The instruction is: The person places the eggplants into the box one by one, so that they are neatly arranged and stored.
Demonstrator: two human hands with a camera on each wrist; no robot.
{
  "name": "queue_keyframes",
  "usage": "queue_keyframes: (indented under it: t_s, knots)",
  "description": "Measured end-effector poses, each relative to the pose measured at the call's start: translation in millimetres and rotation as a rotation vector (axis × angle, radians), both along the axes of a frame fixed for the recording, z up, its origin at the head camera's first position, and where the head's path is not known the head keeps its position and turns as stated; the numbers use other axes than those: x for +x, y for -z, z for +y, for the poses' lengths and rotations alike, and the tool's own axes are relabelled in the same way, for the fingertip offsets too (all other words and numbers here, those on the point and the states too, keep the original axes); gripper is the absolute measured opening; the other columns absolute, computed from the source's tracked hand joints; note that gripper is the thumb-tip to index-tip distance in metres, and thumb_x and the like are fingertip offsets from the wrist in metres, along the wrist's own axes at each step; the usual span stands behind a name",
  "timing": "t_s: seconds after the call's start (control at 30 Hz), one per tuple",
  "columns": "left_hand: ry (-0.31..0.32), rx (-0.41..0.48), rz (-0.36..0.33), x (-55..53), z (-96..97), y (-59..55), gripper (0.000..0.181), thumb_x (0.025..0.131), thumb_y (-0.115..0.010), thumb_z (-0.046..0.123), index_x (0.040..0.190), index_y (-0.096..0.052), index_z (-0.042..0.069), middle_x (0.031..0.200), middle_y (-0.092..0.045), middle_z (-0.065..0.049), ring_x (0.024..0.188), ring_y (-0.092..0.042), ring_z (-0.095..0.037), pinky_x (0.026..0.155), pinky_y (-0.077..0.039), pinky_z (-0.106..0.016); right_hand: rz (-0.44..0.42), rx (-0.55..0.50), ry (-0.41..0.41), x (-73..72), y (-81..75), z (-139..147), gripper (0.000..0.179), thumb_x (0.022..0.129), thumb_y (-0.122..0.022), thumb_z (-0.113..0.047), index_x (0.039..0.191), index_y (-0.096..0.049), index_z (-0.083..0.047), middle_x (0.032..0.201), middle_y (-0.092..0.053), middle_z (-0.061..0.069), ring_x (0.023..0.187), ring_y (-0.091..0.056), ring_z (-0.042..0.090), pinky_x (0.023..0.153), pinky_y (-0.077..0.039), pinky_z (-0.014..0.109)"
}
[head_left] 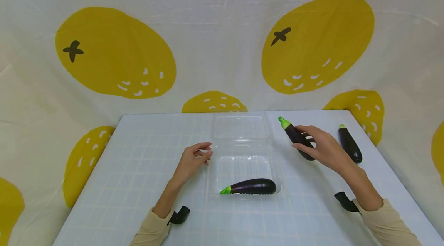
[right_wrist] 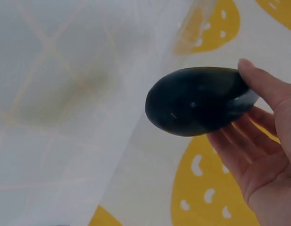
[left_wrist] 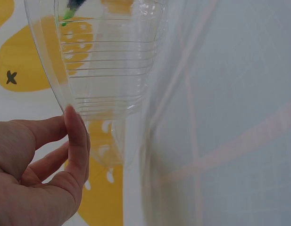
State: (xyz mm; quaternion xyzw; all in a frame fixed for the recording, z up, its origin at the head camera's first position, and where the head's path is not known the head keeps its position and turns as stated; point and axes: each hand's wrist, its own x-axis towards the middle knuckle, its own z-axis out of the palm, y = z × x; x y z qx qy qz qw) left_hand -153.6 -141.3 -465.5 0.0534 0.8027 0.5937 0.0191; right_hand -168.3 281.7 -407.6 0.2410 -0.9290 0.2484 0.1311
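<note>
In the head view, my right hand [head_left: 324, 147] holds an eggplant [head_left: 295, 136] above the table, right of a clear plastic container [head_left: 213, 172]. Its green stem end points up and left; in the right wrist view, the dark rounded end of this eggplant [right_wrist: 192, 101] juts out from between thumb and fingers. My left hand [head_left: 193, 161] is at the container's left edge, and its thumb and finger appear to pinch the rim in the left wrist view. Inside the container's front part lies a second eggplant [head_left: 254, 186], stem to the left. The lid [head_left: 239, 127] is folded back flat.
A third eggplant [head_left: 350, 145] lies at the right side of the table, beyond my right hand. Pale checked cloth covers the table [head_left: 145, 169]. Behind it hangs a white curtain [head_left: 218, 45] with big yellow fruit prints.
</note>
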Motion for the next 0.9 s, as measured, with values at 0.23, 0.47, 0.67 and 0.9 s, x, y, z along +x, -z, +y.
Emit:
queue_keyframes:
  t_s: [0.23,0.47,0.67,0.9]
  knots:
    - [-0.012,-0.013,-0.011,0.7,2.3,-3.1,0.038,0.096,-0.072,0.008,0.131,-0.066,-0.004,0.113,-0.07,-0.015,0.069,-0.069,-0.026,0.07,-0.059,-0.028,-0.046,-0.015,-0.02,5.7,-17.7,-13.3,0.06,0.083,-0.088,-0.014,0.134,-0.061,0.003,0.125,-0.067,0.02,0.101,-0.069,0.034,0.083,-0.06,0.049]
    - [0.006,-0.009,-0.013,10.0,6.6,-26.2,0.035,0.097,-0.068,-0.001,0.131,-0.064,-0.01,0.112,-0.068,-0.023,0.07,-0.069,-0.032,0.077,-0.061,-0.047,-0.075,-0.038,-0.054,10.2,-29.2,-29.1,0.061,0.082,-0.088,-0.015,0.134,-0.061,0.001,0.126,-0.066,0.018,0.102,-0.069,0.032,0.083,-0.06,0.046]
    - [0.009,0.002,-0.007,16.5,8.6,-38.3,0.034,0.097,-0.069,-0.001,0.129,-0.064,-0.011,0.111,-0.068,-0.022,0.071,-0.069,-0.031,0.076,-0.061,-0.045,-0.116,-0.058,-0.079,11.2,-34.6,-41.1,0.059,0.084,-0.087,-0.018,0.134,-0.062,-0.001,0.126,-0.067,0.016,0.102,-0.069,0.03,0.084,-0.06,0.044]
    - [0.012,0.006,-0.007,16.9,8.0,-36.5,0.034,0.097,-0.068,-0.001,0.129,-0.063,-0.012,0.111,-0.068,-0.023,0.075,-0.069,-0.039,0.076,-0.061,-0.046,-0.11,-0.053,-0.134,12.2,-35.8,-56.4,0.058,0.084,-0.087,-0.02,0.134,-0.062,-0.003,0.123,-0.068,0.012,0.102,-0.069,0.027,0.083,-0.061,0.042]
